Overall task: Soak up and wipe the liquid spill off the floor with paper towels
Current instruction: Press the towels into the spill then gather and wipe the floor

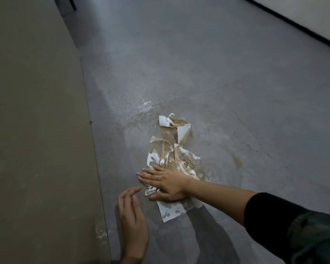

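The right hand [166, 181] presses flat, fingers straight, on the crumpled, brown-stained white paper towels [171, 151] to blot the grey floor [236, 92]; the left hand [132, 220] hovers relaxed, seemingly empty.

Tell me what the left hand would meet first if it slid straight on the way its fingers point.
Probably the right hand, pressed flat on the stained paper towels: the left hand points up and slightly right at them. Depth is unclear.

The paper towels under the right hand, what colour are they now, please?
White paper towels with brown stains, head view.
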### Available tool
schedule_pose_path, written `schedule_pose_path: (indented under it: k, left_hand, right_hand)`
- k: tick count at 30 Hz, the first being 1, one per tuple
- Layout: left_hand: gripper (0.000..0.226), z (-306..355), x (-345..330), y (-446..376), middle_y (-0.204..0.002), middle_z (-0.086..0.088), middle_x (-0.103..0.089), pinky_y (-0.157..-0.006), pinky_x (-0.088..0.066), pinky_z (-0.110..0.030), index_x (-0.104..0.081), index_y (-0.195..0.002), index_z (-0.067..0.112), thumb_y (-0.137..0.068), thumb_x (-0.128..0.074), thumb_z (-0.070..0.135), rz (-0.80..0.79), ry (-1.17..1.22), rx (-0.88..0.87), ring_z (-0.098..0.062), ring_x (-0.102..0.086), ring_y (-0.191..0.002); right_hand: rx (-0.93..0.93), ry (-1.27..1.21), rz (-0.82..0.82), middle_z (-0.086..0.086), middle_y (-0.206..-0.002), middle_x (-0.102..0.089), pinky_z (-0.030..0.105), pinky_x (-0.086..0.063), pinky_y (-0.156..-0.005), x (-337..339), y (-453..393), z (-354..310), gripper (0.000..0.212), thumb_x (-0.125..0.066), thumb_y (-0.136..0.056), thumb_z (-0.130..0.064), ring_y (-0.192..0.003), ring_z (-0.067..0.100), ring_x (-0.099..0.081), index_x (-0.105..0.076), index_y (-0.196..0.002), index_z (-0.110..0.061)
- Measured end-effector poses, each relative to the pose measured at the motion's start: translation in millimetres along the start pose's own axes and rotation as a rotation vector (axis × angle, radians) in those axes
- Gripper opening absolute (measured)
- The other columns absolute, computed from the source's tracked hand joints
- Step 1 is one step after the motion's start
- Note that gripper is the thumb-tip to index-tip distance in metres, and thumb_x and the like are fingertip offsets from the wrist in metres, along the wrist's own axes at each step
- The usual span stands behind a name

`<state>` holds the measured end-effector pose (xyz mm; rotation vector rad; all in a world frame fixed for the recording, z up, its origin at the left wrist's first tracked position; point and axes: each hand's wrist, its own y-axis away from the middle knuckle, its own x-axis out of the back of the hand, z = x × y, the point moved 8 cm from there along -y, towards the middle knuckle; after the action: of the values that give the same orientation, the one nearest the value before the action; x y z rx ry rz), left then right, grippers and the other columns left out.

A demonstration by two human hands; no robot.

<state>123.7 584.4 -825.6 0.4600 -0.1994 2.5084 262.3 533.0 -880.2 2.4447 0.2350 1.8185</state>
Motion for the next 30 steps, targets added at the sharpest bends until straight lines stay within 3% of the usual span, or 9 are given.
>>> schedule_pose_path:
  k: [19,25,30]
  left_hand:
    - [0.027,2,-17,17,-0.111,0.010,-0.047,-0.092,-0.049,-0.052,-0.056,-0.103,0.048,-0.095,-0.030,0.045,-0.062,0.008,-0.021,-0.018,-0.056,-0.107]
    - [0.028,4,-23,18,-0.111,0.021,-0.047,-0.092,-0.050,-0.051,-0.058,-0.102,0.050,-0.094,-0.032,0.045,-0.081,0.061,-0.045,-0.019,-0.059,-0.105]
    - [0.028,4,-24,21,-0.111,0.017,-0.049,-0.091,-0.050,-0.054,-0.059,-0.101,0.048,-0.093,-0.033,0.044,-0.097,0.066,-0.045,-0.020,-0.058,-0.104]
  right_hand:
    - [-0.071,-0.044,-0.027,0.000,-0.163,-0.004,0.044,-0.004,-0.122,-12,132,-6,0.073,-0.036,-0.097,-0.049,-0.150,0.016,0.005,-0.007,-0.155,-0.014]
    - [-0.182,-0.041,0.003,0.002,-0.163,-0.004,0.047,-0.006,-0.121,-12,168,10,0.073,-0.034,-0.097,-0.049,-0.150,0.019,0.002,-0.009,-0.155,-0.012]
    - [-0.335,0.031,0.024,0.002,-0.163,0.003,0.045,0.000,-0.121,-10,198,30,0.078,-0.025,-0.096,-0.059,-0.150,0.019,0.006,-0.001,-0.155,-0.015]
